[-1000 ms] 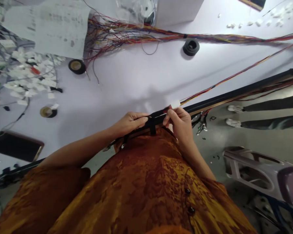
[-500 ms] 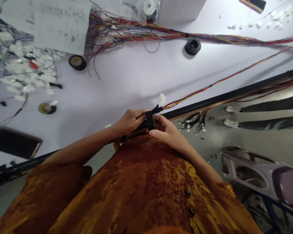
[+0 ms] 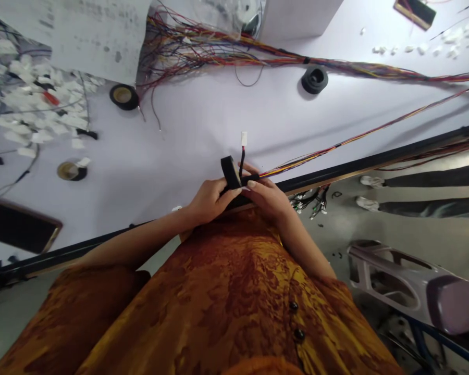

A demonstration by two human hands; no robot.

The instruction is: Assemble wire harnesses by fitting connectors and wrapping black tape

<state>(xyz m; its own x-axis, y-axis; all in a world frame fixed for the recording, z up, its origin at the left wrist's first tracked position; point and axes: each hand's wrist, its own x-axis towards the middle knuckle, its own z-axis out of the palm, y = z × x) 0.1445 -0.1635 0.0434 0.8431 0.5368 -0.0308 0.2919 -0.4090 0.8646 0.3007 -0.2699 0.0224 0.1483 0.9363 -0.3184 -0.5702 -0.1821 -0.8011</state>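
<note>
Head view: the left hand (image 3: pixel 210 202) closes its thumb and fingers narrowly on the black-wrapped part of a wire bundle (image 3: pixel 281 169), and the right hand (image 3: pixel 271 198) pinches that bundle just beside it. At the left fingertips a black tape roll (image 3: pixel 231 173) stands on edge; with the fingers overlapping, it is hard to tell which of them bear it. Tape work like this likely goes best with the wires straight and taut between both grips, the roll kept close, and each turn snug and clear of the side branch. That branch (image 3: pixel 242 160), dark-sleeved, rises past the fingertips to a white plug (image 3: pixel 244 138). Beyond the right fingers, the wires run loose in yellow, red and dark strands over the table (image 3: pixel 187 135).
</note>
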